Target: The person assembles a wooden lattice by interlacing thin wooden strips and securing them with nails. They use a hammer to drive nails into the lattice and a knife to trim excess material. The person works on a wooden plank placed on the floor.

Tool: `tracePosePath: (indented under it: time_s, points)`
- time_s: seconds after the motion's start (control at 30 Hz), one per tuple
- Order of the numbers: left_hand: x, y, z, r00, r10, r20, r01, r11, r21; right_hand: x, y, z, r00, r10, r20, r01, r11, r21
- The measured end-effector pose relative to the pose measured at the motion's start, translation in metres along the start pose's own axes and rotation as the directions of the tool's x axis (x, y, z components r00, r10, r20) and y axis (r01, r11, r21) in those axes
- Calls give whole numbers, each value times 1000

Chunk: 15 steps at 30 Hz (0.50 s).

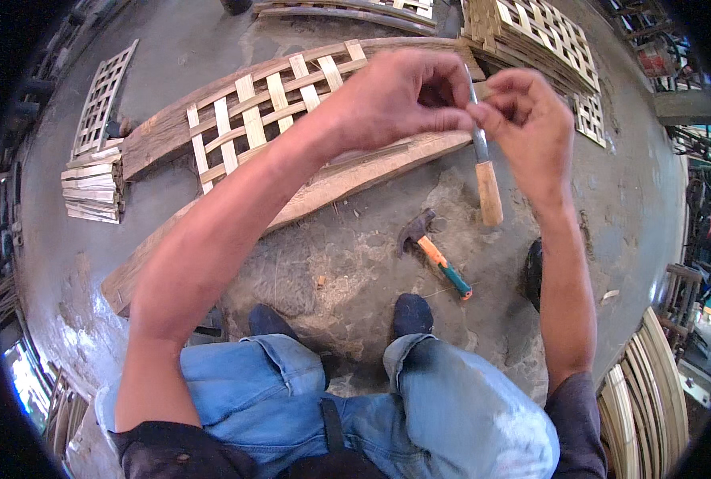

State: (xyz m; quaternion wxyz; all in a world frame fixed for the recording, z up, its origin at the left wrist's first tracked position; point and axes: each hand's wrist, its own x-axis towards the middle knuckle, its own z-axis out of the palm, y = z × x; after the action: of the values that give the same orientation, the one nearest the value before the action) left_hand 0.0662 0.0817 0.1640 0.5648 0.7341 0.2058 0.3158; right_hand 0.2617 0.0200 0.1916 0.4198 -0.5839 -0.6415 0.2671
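In the head view, I have both bare hands raised over the right end of the work. The left hand (419,92) pinches thumb to fingertips, and the right hand (535,116) curls its fingertips in beside it; they all but meet. I cannot tell whether anything small sits between them, nor whether either grips the narrow steel blade with a pale wooden handle (489,195) that passes behind the fingertips, its handle pointing back toward my lap.

The pale, flat-slatted woven lattice panel (253,120) lies left of the hands, partly under the left forearm, between a rough brown timber board (156,145) beyond it and a lighter curved timber board (387,165) on the near side. The claw hammer with an orange and green handle (435,255) rests on the grey concrete floor (339,263), nearer my feet.

To do this well, I'd keep both pinches light, brace the wrists, and hold the fingertips off the blade's edge.
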Motion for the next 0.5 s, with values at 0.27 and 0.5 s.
tracePosePath:
  time_s: [0.27, 0.5]
  points:
    - [8, 13, -29, 978, 30, -206, -19, 998, 53, 39, -32, 12, 997, 56, 56, -61, 995, 84]
    - [1, 6, -25, 949, -6, -315, 65, 982, 178, 20, 10, 31, 938, 205, 280, -343, 677, 652]
